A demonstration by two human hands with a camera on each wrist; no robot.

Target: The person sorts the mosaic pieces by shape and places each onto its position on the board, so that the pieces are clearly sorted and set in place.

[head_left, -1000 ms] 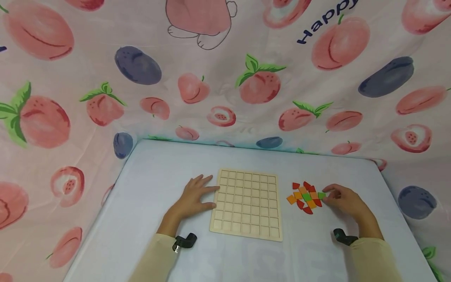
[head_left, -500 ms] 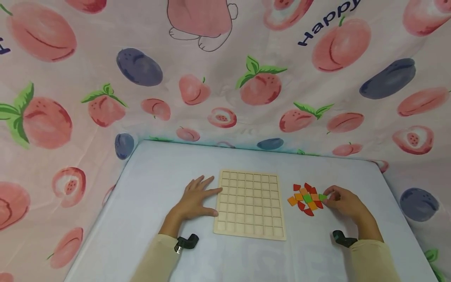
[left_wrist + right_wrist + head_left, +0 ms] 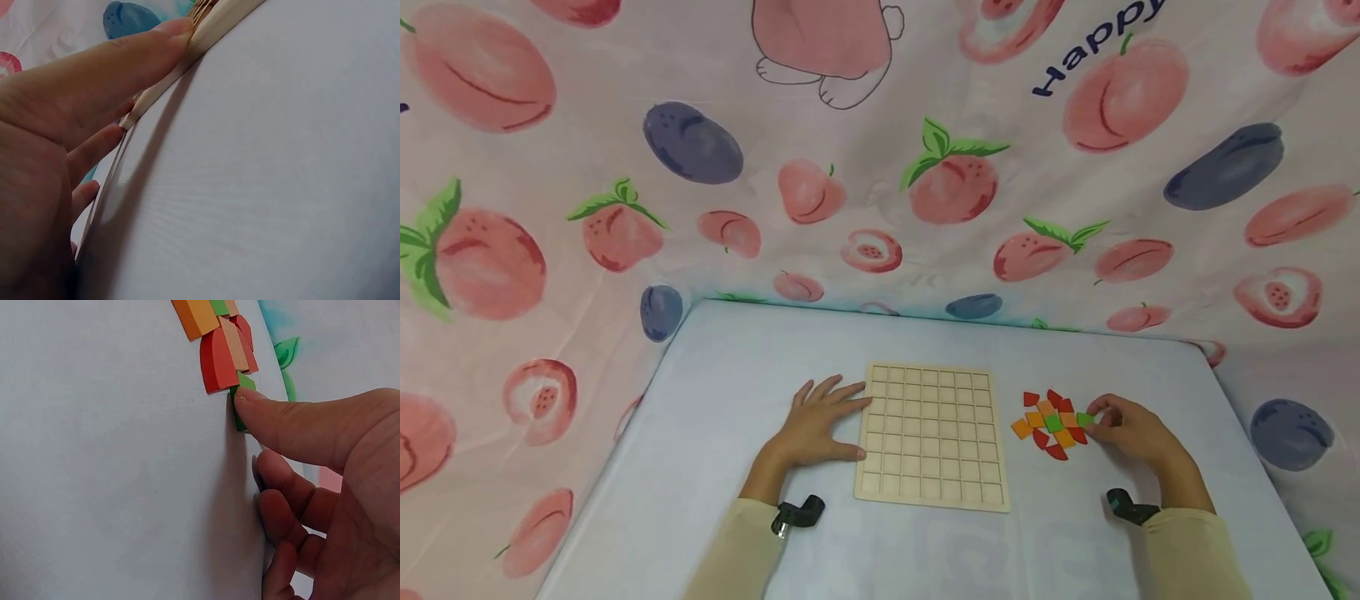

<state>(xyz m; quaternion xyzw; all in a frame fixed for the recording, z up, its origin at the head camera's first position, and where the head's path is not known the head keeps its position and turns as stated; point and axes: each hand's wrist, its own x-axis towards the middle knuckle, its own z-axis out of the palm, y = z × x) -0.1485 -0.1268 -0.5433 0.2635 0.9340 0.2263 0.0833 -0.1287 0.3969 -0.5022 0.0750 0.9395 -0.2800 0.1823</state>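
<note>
A pale wooden grid board [image 3: 932, 437] with square cells lies flat at the middle of the table. My left hand [image 3: 816, 425] is at its left side, fingers spread. In the left wrist view, the thumb [image 3: 144, 59] presses the board's edge [image 3: 206, 40] and other fingertips touch it further along. My right hand [image 3: 1135, 429] pinches a green block [image 3: 1085, 420] at the right end of a cluster of coloured blocks. The right wrist view shows the thumb on this green block [image 3: 240, 403], beside a red curved block [image 3: 219, 362]; the index fingertip is hidden.
Among the clustered blocks are an orange square [image 3: 1021, 428], another green block [image 3: 1054, 423] and a red curved piece [image 3: 1056, 452]. The white table [image 3: 760, 342] meets a fruit-printed cloth [image 3: 880, 150] at the back. Each wrist wears a black camera [image 3: 808, 511].
The board's near end has shifted slightly right, and it now lies a little straighter. My left hand followed it, with its fingers spreading along the edge. The right hand stays at the green block.
</note>
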